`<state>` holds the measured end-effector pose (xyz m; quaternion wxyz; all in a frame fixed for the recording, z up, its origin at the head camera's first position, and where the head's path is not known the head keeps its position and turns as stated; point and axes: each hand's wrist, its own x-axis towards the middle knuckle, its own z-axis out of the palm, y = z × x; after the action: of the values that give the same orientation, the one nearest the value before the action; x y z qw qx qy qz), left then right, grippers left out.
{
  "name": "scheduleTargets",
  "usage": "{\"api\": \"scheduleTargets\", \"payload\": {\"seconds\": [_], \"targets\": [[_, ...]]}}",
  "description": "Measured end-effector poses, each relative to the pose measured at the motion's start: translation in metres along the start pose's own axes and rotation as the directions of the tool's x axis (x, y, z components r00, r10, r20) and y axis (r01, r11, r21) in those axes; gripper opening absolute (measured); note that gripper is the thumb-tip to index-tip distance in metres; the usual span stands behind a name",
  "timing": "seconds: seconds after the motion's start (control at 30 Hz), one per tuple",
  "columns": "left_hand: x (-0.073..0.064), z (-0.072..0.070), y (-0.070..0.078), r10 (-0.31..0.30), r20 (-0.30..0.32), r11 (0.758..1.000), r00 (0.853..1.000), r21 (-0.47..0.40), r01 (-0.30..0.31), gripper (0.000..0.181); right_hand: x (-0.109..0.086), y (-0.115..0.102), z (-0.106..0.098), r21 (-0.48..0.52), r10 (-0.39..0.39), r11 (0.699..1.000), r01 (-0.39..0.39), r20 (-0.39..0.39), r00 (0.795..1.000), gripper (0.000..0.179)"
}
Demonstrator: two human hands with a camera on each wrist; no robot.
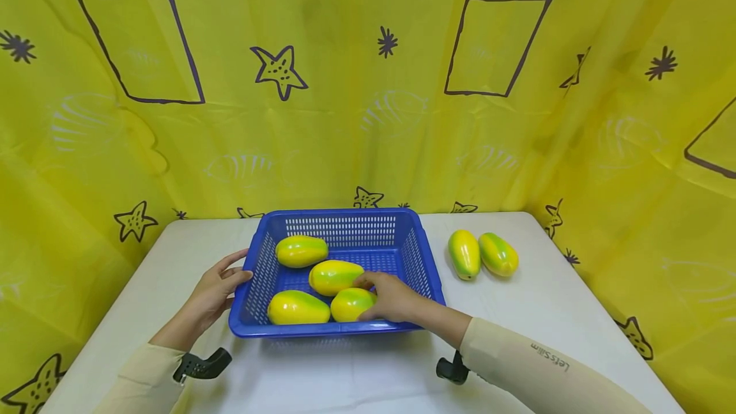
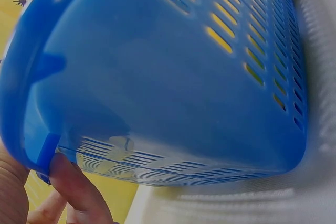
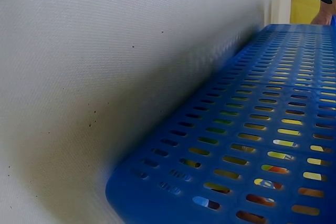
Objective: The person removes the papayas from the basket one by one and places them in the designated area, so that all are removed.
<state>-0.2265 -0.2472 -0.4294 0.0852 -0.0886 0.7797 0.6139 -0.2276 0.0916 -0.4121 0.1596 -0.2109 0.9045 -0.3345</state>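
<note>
A blue plastic basket [image 1: 368, 328] with slotted walls stands on the table, with several yellow-green papayas [image 1: 301, 251] inside. My left hand [image 1: 214, 289] pinches the basket's left rim; in the left wrist view its thumb and fingers [image 2: 79, 190] are at the rim. Reaching over the front right of the basket, my right hand [image 1: 393, 298] grips the front papaya [image 1: 352, 305], fingers on its right end. Another papaya [image 1: 335, 277] lies just behind it, close to the fingertips. In the right wrist view the basket wall [image 3: 252, 129] hides the right hand's grip.
Two more papayas, one upright-lying [image 1: 464, 254] and one slanted [image 1: 498, 254], rest side by side on the white table [image 1: 517, 318] right of the basket. A yellow patterned curtain [image 1: 345, 145] hangs around the table's back and sides.
</note>
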Motion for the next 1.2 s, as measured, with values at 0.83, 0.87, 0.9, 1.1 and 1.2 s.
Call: {"api": "scheduleTargets", "payload": {"seconds": [0.83,0.87,0.9,1.1,1.2], "targets": [[0.0000,-0.0007,0.0006,-0.005,0.002,1.000,1.000,-0.005,0.005,0.071,0.0033,0.0013,0.0002,-0.028,-0.018,0.999,0.018,-0.020,1.000,0.052],[0.0000,-0.0007,0.0006,-0.005,0.001,1.000,1.000,-0.006,0.005,0.071,0.0036,0.0019,0.0002,-0.031,-0.019,0.999,0.019,-0.024,1.000,0.053],[0.0001,-0.0007,0.0005,-0.006,0.001,1.000,1.000,-0.007,0.006,0.072,0.0038,0.0023,-0.0001,-0.034,-0.022,0.999,0.021,-0.028,0.999,0.054],[0.0009,-0.0011,-0.0003,-0.004,0.005,1.000,1.000,-0.002,0.004,0.072,0.0032,0.0052,-0.0044,-0.026,-0.038,0.999,0.037,-0.037,0.999,0.057],[0.0011,-0.0013,-0.0006,-0.007,0.007,1.000,1.000,0.001,0.007,0.072,0.0029,0.0059,-0.0086,-0.022,-0.041,0.999,0.040,-0.043,0.998,0.058]]}}
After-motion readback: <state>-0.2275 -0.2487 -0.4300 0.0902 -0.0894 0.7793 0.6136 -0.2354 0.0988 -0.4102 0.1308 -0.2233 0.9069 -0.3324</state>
